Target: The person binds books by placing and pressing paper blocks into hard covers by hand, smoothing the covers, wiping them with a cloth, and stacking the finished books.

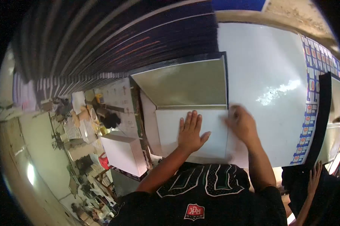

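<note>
My left hand [191, 135] lies flat with its fingers spread on a white sheet or block of pages [170, 124]. Above the white surface an olive-grey cover panel [185, 83] with a dark edge lies opened out, joined along a narrow strip. At the right edge of the pages is my right hand [242, 122], blurred by motion, its fingers curled; whether it holds anything is hidden.
Tall stacks of dark covers [170, 37] fill the upper left. A glossy white board [267, 67] with a printed border extends right. A white paper stack [124, 150] stands lower left. Another person's hand [314, 179] shows at lower right.
</note>
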`<state>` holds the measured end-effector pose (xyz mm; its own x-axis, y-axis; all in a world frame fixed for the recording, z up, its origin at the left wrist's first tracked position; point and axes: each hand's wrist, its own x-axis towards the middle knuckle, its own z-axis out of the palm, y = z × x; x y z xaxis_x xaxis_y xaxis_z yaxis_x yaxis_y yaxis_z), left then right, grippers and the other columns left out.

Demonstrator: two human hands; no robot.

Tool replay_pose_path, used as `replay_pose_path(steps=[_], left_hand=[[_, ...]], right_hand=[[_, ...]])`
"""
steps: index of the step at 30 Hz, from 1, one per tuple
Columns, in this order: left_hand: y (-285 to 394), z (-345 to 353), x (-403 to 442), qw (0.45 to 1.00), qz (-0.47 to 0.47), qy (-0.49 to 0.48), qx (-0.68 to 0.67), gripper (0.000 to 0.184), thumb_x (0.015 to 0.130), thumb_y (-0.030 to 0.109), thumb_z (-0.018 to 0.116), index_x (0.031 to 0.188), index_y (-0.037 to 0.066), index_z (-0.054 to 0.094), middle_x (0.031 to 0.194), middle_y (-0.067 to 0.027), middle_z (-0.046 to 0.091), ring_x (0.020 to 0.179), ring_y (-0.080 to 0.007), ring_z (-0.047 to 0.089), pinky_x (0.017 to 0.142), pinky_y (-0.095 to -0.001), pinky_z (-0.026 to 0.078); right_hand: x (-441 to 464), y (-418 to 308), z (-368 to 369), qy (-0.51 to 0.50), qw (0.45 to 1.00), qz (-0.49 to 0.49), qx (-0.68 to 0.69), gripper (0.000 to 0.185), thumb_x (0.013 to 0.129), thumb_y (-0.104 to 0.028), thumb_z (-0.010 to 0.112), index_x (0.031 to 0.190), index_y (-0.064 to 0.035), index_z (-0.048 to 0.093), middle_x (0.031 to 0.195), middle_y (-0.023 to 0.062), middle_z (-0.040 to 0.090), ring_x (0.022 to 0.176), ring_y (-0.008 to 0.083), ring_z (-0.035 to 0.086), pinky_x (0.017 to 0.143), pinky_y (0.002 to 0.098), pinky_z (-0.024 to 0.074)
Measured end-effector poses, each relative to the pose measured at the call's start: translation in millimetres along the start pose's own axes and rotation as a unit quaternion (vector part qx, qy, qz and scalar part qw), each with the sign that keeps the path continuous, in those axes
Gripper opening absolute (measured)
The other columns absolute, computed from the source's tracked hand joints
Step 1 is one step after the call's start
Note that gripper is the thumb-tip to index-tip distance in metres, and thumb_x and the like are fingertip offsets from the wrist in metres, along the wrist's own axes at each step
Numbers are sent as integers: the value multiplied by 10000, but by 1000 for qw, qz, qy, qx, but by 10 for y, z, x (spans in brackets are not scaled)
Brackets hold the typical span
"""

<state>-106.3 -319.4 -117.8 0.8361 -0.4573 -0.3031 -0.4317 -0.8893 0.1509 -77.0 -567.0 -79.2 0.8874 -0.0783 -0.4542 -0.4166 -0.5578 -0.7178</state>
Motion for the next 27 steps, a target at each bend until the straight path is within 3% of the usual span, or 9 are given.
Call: replay_pose_path(steps=[2, 4, 6, 10, 16, 18, 20, 24, 27], left_hand=[[0, -55, 0, 1000, 14, 22, -12, 790, 960, 567, 400, 1469, -28, 299, 1577, -223, 158, 1468, -381, 124, 1154, -586, 69], [-21, -24, -20, 999, 15, 34, -13, 766, 959, 589, 393, 1473, 24, 329, 1577, -205, 176, 1462, -380, 147, 1153, -584, 95], [-46, -24, -78, 997, 33, 58, -30, 728, 945, 565, 438, 1468, 66, 360, 1582, -180, 182, 1465, -355, 155, 1158, -562, 115], [-44, 0, -576, 992, 97, 37, -70, 670, 922, 541, 500, 1458, 149, 409, 1571, -158, 235, 1451, -353, 200, 1155, -549, 160], [-376, 225, -1486, 991, 59, 82, -89, 625, 916, 525, 515, 1449, 209, 430, 1560, -153, 262, 1447, -341, 221, 1136, -588, 182], [-527, 299, -1540, 996, 78, 36, 9, 539, 896, 454, 583, 1393, 258, 507, 1544, -120, 310, 1439, -334, 246, 1136, -579, 195], [-636, 246, -1551, 994, 69, 85, -31, 453, 873, 372, 633, 1316, 288, 586, 1516, -80, 373, 1420, -323, 290, 1136, -575, 203], [-947, 290, -1447, 974, 137, 179, -19, 461, 819, 400, 670, 1254, 252, 635, 1455, -68, 459, 1376, -302, 363, 1113, -554, 267], [-1058, -2, -1370, 970, 185, 152, -32, 491, 791, 409, 697, 1252, 251, 634, 1458, -57, 458, 1377, -287, 368, 1109, -552, 292]], right_hand=[[341, -72, 6, 164, 971, -147, 91, 636, 768, -255, 793, 1278, -13, 500, 1086, 186, 613, 949, 334, 631, 815, 397, 509], [631, -318, -63, 207, 951, -212, 83, 600, 807, -205, 744, 1287, 31, 473, 1078, 197, 628, 949, 320, 629, 846, 388, 504], [757, -509, -92, 85, 946, -193, 247, 455, 834, -133, 667, 1218, 48, 504, 1027, 191, 644, 927, 294, 627, 859, 371, 496], [943, -429, -41, 86, 952, -171, 238, 351, 838, -101, 616, 1150, 39, 536, 962, 180, 652, 909, 258, 627, 836, 360, 494], [173, -632, -53, 163, 965, -137, 154, 287, 856, 4, 539, 1137, 58, 528, 1073, 116, 629, 976, 167, 584, 845, 287, 464], [-88, -408, 52, 179, 951, -150, 203, 283, 882, -22, 559, 1152, 54, 525, 1118, 128, 626, 1018, 171, 581, 854, 283, 462], [-495, -223, 92, 281, 924, -140, 219, 331, 843, -60, 613, 1149, 33, 525, 1078, 151, 636, 1004, 234, 606, 848, 329, 478], [-1107, 373, 120, 320, 896, -82, 298, 390, 861, -81, 610, 1222, 14, 499, 1141, 139, 607, 1039, 217, 587, 863, 325, 469], [-1551, 366, 69, 290, 881, -39, 372, 363, 908, -152, 608, 1231, -22, 505, 1160, 108, 599, 1030, 191, 592, 847, 347, 495]])
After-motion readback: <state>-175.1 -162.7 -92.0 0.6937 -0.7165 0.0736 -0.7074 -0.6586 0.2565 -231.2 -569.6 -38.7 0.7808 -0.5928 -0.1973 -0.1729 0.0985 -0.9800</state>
